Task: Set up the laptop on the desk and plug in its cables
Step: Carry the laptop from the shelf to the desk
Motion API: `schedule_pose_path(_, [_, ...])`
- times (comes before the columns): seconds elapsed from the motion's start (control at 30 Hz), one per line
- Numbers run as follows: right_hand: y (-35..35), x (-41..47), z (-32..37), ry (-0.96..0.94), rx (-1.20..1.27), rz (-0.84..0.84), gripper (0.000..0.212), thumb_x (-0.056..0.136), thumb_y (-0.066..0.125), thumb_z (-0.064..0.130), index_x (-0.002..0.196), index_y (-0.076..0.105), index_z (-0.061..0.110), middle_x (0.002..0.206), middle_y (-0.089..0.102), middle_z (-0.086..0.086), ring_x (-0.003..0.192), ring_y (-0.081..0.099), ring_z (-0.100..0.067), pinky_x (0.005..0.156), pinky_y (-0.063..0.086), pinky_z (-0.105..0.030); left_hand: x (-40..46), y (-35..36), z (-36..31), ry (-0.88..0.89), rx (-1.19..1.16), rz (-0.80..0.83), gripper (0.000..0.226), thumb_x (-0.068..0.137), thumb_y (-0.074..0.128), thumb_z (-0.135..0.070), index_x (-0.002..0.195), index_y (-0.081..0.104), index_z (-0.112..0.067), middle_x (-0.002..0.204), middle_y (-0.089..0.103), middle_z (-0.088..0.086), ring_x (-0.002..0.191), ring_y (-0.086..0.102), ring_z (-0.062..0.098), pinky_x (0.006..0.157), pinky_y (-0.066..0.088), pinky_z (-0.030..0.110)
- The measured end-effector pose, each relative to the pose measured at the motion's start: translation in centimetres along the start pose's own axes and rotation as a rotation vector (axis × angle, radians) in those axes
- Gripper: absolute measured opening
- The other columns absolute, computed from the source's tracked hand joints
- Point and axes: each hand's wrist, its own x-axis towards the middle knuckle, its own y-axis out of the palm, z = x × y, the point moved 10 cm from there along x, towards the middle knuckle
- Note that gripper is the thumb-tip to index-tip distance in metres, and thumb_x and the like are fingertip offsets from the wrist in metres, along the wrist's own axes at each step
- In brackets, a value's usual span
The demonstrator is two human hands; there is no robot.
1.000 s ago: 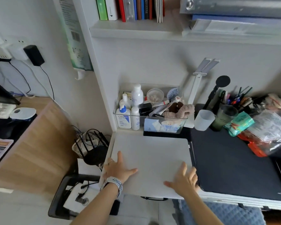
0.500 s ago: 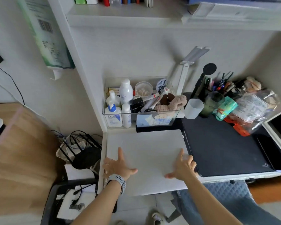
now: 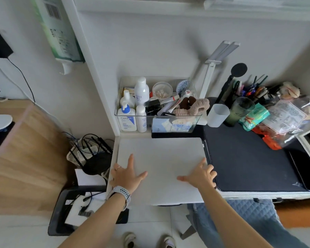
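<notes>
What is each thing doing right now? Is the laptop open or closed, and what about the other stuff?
Laptop: closed, flat on the desk, front edge past the desk's edge.
Left hand: fingers spread, resting on the lid.
Right hand: fingers spread, on the lid's right side.
Desk lamp: folded up, no light showing.
White cup: upright.
Pump bottle: upright in the clear bin.

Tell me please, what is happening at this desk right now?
A person is setting up a closed white laptop at the left end of the desk. The left hand and the right hand lie flat on its lid, fingers spread. No cable is plugged in yet. A black desk mat lies to its right.
</notes>
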Motion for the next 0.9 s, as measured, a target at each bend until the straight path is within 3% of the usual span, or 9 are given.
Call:
schedule_pose_path(0.2, [-0.8, 0.6, -0.2, 0.023, 0.036, 0.014, 0.148, 0.05, 0.087, 0.06, 0.152, -0.012, 0.017, 0.15, 0.016, -0.01, 0.138, 0.018, -0.033, 0.103, 0.033, -0.059, 1.0, -0.5, 0.2, -0.026, 0.007, 0.016, 0.108, 0.073, 0.061, -0.072, 0.152, -0.002, -0.035, 0.146, 0.025, 0.031, 0.136, 0.025, 0.045, 0.106, 0.033, 0.05])
schedule_pose_path(0.37, [-1.0, 1.5, -0.3, 0.054, 0.063, 0.033, 0.137, 0.058, 0.083, 0.059, 0.152, -0.006, 0.015, 0.152, 0.016, -0.015, 0.139, 0.019, -0.035, 0.11, 0.025, -0.048, 1.8, -0.4, 0.2, -0.021, 0.036, 0.04, 0.111, 0.073, 0.062, -0.071, 0.152, -0.004, -0.032, 0.142, 0.034, 0.032, 0.136, 0.027, 0.043, 0.109, 0.026, 0.046])
schedule_pose_path(0.6, [-1.0, 2.2, -0.6, 0.021, 0.174, 0.037, 0.127, 0.06, 0.085, 0.053, 0.151, 0.004, 0.021, 0.147, 0.023, -0.017, 0.135, 0.023, -0.037, 0.106, 0.032, -0.051, 2.3, -0.7, 1.3, -0.119, -0.127, 0.036, 0.122, 0.064, 0.073, -0.067, 0.152, -0.003, -0.033, 0.15, 0.021, 0.028, 0.136, 0.026, 0.046, 0.113, 0.027, 0.051])
schedule_pose_path(0.77, [-1.3, 2.6, -0.9, -0.002, 0.288, 0.013, 0.11, 0.059, 0.087, 0.048, 0.145, 0.021, 0.027, 0.139, 0.033, -0.019, 0.13, 0.03, -0.037, 0.101, 0.04, -0.053, 3.7, -0.8, 2.9, -0.19, -0.219, 0.019, 0.134, 0.042, 0.08, -0.067, 0.148, 0.011, -0.021, 0.145, 0.039, 0.015, 0.132, 0.034, 0.039, 0.109, 0.03, 0.054])
schedule_pose_path(0.9, [-1.4, 2.0, -1.0, -0.036, 0.314, 0.005, 0.104, 0.062, 0.086, 0.045, 0.143, 0.023, 0.025, 0.137, 0.035, -0.021, 0.129, 0.03, -0.038, 0.097, 0.039, -0.052, 2.5, -1.4, 2.9, -0.18, -0.253, -0.03, 0.123, 0.045, 0.081, -0.063, 0.143, 0.017, -0.022, 0.14, 0.043, 0.017, 0.13, 0.036, 0.041, 0.108, 0.029, 0.054])
